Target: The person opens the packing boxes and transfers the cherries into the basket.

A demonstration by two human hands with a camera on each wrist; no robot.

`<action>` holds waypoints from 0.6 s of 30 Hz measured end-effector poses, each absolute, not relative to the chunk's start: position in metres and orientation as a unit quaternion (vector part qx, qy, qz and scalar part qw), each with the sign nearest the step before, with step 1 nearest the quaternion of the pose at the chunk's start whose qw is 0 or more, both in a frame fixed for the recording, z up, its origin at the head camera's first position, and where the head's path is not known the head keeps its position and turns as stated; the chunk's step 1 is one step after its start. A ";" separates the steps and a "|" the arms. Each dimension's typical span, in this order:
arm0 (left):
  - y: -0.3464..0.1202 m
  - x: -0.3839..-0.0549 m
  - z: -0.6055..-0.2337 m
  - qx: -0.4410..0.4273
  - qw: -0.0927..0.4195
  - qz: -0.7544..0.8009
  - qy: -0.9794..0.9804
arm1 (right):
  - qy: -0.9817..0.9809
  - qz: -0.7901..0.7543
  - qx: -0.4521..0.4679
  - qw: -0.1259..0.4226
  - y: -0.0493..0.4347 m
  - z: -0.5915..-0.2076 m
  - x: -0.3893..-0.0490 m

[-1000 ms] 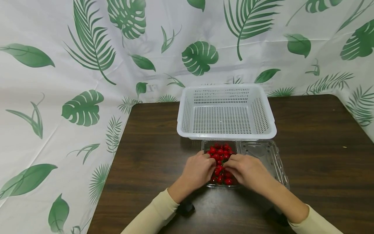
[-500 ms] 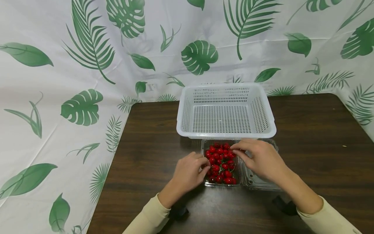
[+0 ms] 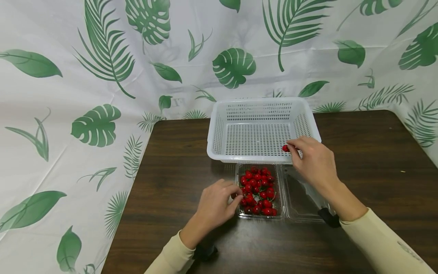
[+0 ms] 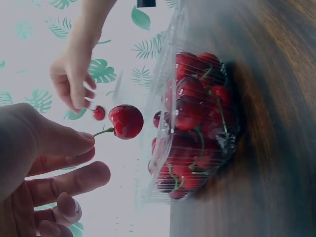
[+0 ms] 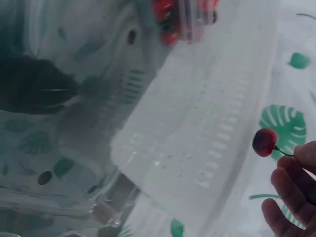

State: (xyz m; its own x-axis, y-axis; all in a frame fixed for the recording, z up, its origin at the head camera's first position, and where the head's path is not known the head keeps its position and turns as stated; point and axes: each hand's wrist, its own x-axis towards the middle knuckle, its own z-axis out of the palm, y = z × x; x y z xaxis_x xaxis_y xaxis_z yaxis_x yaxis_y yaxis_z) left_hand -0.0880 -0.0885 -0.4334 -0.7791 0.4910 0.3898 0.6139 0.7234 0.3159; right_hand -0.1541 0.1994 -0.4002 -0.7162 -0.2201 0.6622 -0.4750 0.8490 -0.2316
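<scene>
My left hand (image 3: 216, 201) pinches a red cherry (image 4: 126, 121) by its green stem, beside the left wall of a clear plastic clamshell box (image 3: 283, 194). The thumb and forefinger meet on the stem while the other fingers are bent loosely. Over the front right part of a white perforated basket (image 3: 236, 142), my right hand (image 3: 315, 161) has another cherry (image 5: 265, 142) hanging by its stem between thumb and fingertips. Many red cherries (image 3: 258, 186) with stems fill the box, seen through its side in the left wrist view.
The box's transparent lid (image 3: 297, 209) lies folded open to the right, partly under my right forearm. The basket stands behind the box on a dark wood table (image 3: 174, 167). A white cloth (image 3: 191, 80) with green leaves hangs behind and at the left.
Both hands were together over the cherries. My right hand has moved right, then up and away to the basket, carrying a cherry. My left hand has drawn back left to the box's edge.
</scene>
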 end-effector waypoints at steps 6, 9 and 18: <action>-0.093 -0.089 -0.429 -0.291 0.155 -0.234 -0.915 | -0.919 0.191 0.181 0.293 0.203 -0.414 -0.161; -0.097 -0.093 -0.424 -0.279 0.164 -0.247 -0.913 | -0.926 0.188 0.177 0.275 0.204 -0.419 -0.161; -0.107 -0.114 -0.404 -0.232 0.217 -0.298 -0.900 | -0.927 0.183 0.192 0.267 0.204 -0.428 -0.160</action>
State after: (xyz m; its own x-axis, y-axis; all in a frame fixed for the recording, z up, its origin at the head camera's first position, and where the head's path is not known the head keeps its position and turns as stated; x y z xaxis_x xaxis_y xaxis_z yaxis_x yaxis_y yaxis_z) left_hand -0.1139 -0.1071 -0.4044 -0.7986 0.2878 0.5285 0.5464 0.7149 0.4363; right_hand -0.1602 0.2044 -0.4282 -0.7843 -0.2580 0.5642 -0.4532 0.8593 -0.2371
